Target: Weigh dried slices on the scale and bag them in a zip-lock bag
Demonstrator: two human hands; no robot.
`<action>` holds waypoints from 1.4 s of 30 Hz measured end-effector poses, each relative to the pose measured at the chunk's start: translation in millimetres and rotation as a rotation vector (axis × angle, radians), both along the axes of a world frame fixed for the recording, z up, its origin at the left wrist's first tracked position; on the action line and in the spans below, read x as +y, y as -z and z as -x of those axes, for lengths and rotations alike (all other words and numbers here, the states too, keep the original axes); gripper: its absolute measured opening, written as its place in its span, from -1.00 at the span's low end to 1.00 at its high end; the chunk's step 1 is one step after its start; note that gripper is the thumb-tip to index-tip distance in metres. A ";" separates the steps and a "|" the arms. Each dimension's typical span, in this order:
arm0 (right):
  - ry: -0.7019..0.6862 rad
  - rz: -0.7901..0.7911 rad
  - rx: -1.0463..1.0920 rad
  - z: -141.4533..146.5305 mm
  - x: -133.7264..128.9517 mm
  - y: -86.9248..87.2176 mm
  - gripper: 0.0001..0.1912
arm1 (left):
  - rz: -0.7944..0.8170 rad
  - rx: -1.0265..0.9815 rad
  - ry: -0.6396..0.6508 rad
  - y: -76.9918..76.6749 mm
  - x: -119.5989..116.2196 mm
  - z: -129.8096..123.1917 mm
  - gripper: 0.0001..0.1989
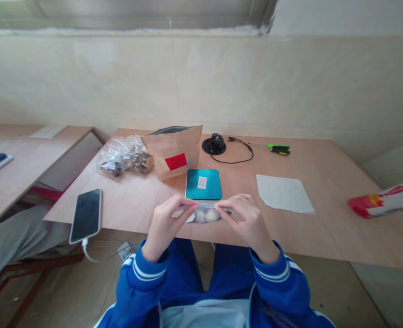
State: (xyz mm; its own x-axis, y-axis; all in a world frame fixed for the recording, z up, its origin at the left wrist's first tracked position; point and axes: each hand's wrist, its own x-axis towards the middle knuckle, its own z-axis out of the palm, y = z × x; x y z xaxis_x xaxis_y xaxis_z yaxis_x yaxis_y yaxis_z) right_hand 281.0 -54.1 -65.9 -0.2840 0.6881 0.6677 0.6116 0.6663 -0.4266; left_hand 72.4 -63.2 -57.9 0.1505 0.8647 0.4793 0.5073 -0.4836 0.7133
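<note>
A small clear zip bag [206,216] with pale round pieces and something darker in it lies near the table's front edge. My left hand [170,217] pinches the top strip of the bag at its left end. At the right end of the same strip, my right hand [244,214] has thumb and fingers pressed together on the plastic. Just beyond the bag sits a teal square-topped scale [209,178] with a white label. Behind it a brown paper pouch [170,148] with a red label stands upright, its top apart.
Left of the pouch lies a clear bag of brown dried pieces [128,155]. A phone [86,214] with a cable rests at the left front. Further back are a black round device [215,144] and screwdrivers [279,149]. White paper [284,194] and a red-white packet [386,198] lie right.
</note>
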 end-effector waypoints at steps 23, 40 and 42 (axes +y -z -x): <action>0.074 -0.025 -0.090 9.6 20.4 -9.2 -0.95 | 0.077 -0.195 -0.085 -2.8 19.4 -13.7 -0.85; -0.030 -0.018 -0.094 21.4 30.0 -3.8 -0.87 | 0.173 -0.317 -0.084 1.7 21.6 -20.0 -0.84; -0.038 -0.004 -0.060 23.7 32.3 -2.2 -0.80 | 0.215 -0.306 -0.037 0.8 21.6 -18.8 -0.80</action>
State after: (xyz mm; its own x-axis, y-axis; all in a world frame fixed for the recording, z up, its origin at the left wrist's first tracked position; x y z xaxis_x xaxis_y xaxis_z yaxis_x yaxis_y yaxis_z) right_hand 257.3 -21.8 -63.6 -0.3493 0.6734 0.6515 0.6104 0.6911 -0.3871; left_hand 91.2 -41.6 -58.7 -0.0046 0.9525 0.3045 0.2689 -0.2921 0.9178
